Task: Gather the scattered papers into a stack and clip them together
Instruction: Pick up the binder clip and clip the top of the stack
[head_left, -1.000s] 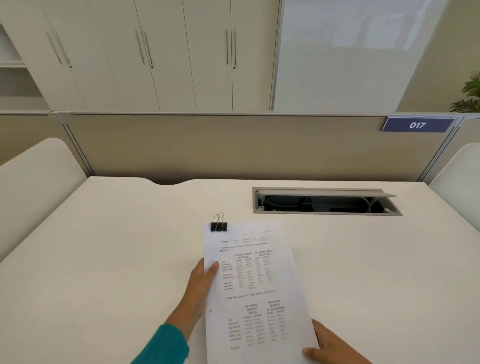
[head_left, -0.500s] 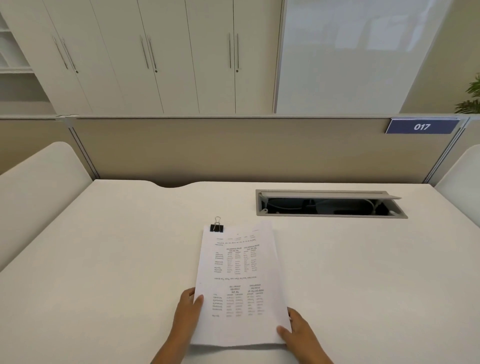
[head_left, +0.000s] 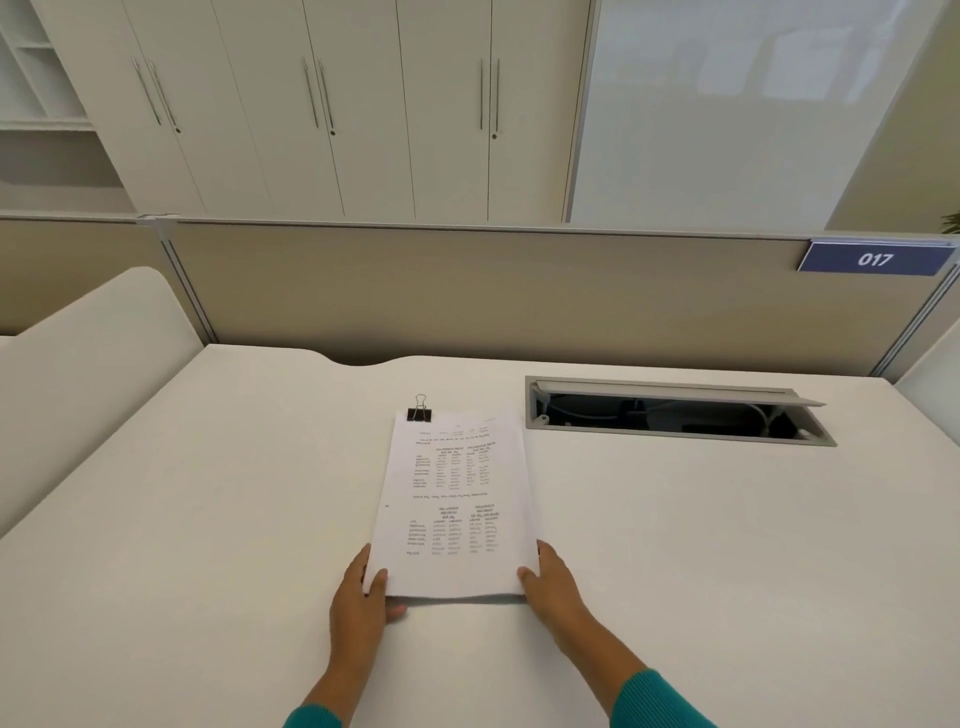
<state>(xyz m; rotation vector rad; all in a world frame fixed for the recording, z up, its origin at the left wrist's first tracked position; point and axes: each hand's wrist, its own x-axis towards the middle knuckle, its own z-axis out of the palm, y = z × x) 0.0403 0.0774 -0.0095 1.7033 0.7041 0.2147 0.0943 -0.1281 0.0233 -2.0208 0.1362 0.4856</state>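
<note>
Head view shows the papers gathered into one stack on the white tabletop, a black binder clip on the far left corner. The left hand and right hand pinch the near corners. Little seems left. Behind: a beige partition, white cabinets.

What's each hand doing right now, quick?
Left hand: gripping the near left corner of the paper stack.
Right hand: gripping the stack's near right corner.
</note>
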